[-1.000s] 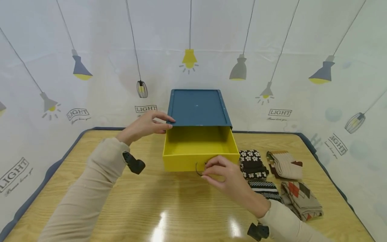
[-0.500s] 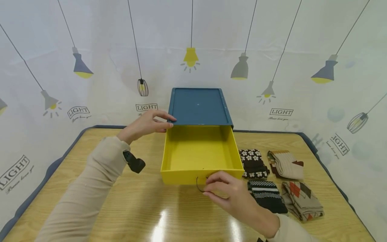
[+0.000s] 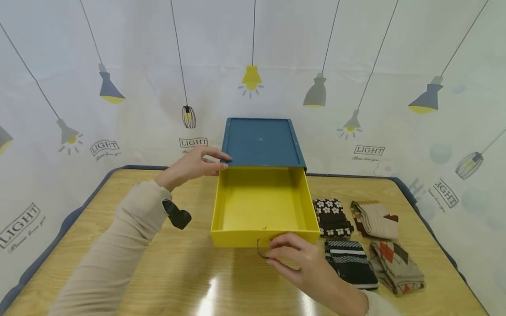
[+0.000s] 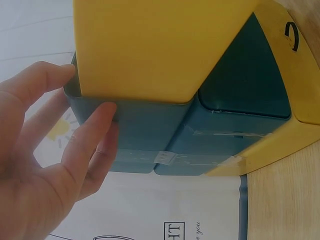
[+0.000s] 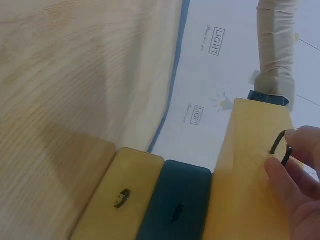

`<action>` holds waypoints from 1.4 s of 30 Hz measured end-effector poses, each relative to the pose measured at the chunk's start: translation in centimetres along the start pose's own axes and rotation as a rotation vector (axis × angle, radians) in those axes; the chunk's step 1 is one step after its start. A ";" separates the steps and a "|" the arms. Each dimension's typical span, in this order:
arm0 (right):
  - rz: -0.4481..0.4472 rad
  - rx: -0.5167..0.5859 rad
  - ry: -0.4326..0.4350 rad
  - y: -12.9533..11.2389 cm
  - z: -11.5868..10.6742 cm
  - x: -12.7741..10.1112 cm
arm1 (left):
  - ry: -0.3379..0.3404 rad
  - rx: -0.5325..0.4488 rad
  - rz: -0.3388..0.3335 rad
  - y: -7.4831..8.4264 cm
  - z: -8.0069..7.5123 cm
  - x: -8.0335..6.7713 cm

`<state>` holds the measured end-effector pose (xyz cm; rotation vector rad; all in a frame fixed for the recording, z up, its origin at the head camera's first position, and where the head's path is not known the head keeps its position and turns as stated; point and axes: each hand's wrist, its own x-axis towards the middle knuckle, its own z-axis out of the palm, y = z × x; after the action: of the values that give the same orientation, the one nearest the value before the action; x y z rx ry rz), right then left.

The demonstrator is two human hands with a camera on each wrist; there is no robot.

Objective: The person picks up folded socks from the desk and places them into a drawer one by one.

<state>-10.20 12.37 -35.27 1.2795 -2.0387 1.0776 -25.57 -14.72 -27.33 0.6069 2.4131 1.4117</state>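
A drawer box with a blue casing (image 3: 261,141) stands at the back middle of the table. Its yellow top drawer (image 3: 261,206) is pulled well out, and the inside shows. In the head view my right hand (image 3: 302,263) is at the drawer's front and pinches its thin black loop handle (image 5: 281,142). My left hand (image 3: 191,167) rests its fingertips on the casing's front left corner, on the top and the side. Below the top drawer are a dark teal drawer (image 5: 181,200) and a yellow drawer (image 5: 122,190), each with a black loop.
Several folded socks lie to the right on the wooden table (image 3: 158,263): black with flowers (image 3: 332,215), cream (image 3: 377,219), black with stripes (image 3: 349,263) and beige argyle (image 3: 395,267). A white sheet (image 3: 150,44) printed with lamps hangs behind the table.
My right hand has moved toward me with the loop handle, drawing the top drawer farther out of the casing. The left hand has stayed at the casing's corner.
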 end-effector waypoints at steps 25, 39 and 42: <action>0.667 -0.232 -0.011 7.9 -11.8 -7.7 | 0.017 0.027 0.005 -0.2 -0.2 -0.2; 1.042 0.093 -0.327 11.6 -12.4 -13.1 | 0.004 0.015 0.014 -0.1 0.3 0.1; 1.059 0.118 -0.342 11.8 -12.2 -13.5 | 0.010 0.023 0.009 -0.1 0.3 0.1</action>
<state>-14.97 32.18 -42.67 0.3451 -3.0616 1.4683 -25.51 -14.48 -27.55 0.6183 2.4403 1.3952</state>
